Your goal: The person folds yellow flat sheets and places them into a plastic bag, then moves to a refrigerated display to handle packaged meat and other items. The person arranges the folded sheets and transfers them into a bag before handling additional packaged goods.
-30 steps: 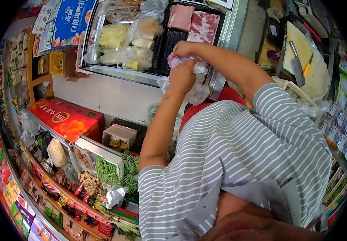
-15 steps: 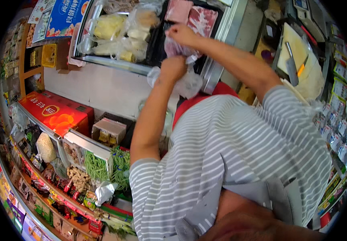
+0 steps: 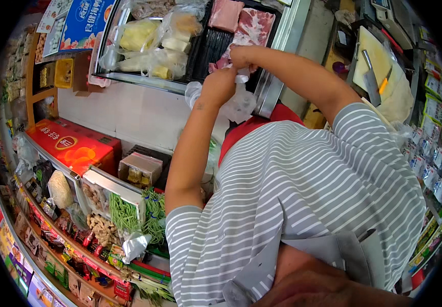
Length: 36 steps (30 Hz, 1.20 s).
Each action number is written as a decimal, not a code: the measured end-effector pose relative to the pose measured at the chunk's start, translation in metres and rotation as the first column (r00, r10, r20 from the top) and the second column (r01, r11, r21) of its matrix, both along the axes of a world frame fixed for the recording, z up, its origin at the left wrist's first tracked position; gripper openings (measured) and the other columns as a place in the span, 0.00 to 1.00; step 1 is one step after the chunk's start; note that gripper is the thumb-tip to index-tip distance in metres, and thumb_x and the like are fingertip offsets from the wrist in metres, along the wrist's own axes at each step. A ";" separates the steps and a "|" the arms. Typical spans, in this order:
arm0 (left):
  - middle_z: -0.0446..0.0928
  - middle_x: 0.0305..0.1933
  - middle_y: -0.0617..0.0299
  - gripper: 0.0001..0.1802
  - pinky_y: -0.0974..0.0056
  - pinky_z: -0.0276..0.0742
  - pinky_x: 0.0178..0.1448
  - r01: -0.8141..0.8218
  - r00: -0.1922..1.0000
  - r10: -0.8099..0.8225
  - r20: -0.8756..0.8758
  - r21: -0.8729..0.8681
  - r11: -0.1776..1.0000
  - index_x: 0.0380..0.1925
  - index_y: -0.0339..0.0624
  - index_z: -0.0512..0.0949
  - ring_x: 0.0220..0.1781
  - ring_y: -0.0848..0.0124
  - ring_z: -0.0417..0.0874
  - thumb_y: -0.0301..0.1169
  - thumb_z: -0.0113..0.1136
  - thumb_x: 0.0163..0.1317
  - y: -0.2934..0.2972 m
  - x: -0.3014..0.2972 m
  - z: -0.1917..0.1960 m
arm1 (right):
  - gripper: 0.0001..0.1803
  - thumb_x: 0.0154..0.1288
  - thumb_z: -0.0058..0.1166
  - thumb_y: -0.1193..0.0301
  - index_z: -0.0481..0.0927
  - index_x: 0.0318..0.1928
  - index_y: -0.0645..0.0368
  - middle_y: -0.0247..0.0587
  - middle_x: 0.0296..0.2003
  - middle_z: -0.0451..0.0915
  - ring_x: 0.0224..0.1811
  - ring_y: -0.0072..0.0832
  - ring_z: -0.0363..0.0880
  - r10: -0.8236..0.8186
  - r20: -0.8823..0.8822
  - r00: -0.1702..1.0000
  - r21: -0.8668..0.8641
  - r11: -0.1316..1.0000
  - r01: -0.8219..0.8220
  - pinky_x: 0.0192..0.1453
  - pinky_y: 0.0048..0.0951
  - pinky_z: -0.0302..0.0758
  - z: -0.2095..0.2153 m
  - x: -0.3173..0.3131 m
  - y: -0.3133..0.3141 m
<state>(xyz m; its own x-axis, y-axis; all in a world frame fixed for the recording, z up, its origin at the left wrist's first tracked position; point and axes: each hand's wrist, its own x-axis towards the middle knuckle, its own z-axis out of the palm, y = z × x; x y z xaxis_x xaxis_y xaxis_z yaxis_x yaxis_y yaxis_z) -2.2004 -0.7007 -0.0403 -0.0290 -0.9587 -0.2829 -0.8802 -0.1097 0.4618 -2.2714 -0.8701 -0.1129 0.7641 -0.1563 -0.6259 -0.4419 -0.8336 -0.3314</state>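
My left hand (image 3: 219,86) is closed on a clear plastic bag (image 3: 240,102), whose loose film hangs below and beside the wrist. Right above it, my right hand (image 3: 242,57) has its fingers curled together at the bag's upper part. Pinkish meat (image 3: 220,64) shows beside the knuckles; whether it lies inside the bag or behind it I cannot tell. Both hands are over the near side of a black tray (image 3: 213,46). On that tray lie a pale pink slab of meat (image 3: 226,14) and a marbled red-and-white piece (image 3: 254,26).
Bagged pale foods (image 3: 140,35) lie left of the tray within the metal-framed case (image 3: 287,48). A cleaver (image 3: 370,82) rests on a cutting board (image 3: 369,51) at the right, near a scale (image 3: 392,23). Green beans (image 3: 123,212) and a red box (image 3: 72,146) stand lower left.
My right hand has come down toward my left hand, and the two are now almost touching. The stretched bag between them has bunched up, uncovering more of the black tray.
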 end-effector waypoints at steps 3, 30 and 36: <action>0.83 0.41 0.41 0.13 0.45 0.79 0.47 -0.122 0.988 0.114 -0.104 -0.075 0.990 0.43 0.42 0.79 0.44 0.45 0.85 0.30 0.63 0.58 0.009 0.017 0.001 | 0.19 0.62 0.57 0.56 0.88 0.36 0.61 0.51 0.31 0.86 0.34 0.43 0.85 -0.291 0.279 0.915 0.117 0.956 0.268 0.40 0.44 0.79 0.007 -0.007 0.009; 0.81 0.46 0.50 0.23 0.56 0.79 0.47 -0.695 -0.699 0.626 -0.346 0.123 -0.708 0.45 0.23 0.75 0.41 0.64 0.81 0.37 0.67 0.65 0.441 -0.031 -0.023 | 0.44 0.48 0.67 0.68 0.70 0.70 0.41 0.42 0.67 0.69 0.71 0.41 0.66 0.237 0.209 0.949 -0.246 0.952 -0.184 0.77 0.56 0.53 -0.118 0.037 0.043; 0.82 0.44 0.49 0.22 0.56 0.79 0.45 -0.709 -0.694 0.679 -0.240 0.062 -0.702 0.43 0.23 0.77 0.40 0.63 0.81 0.37 0.67 0.64 0.492 -0.055 -0.040 | 0.32 0.39 0.65 0.72 0.80 0.52 0.57 0.44 0.43 0.86 0.48 0.41 0.84 0.013 -0.027 1.000 0.349 0.937 -0.003 0.53 0.39 0.78 -0.075 0.057 0.023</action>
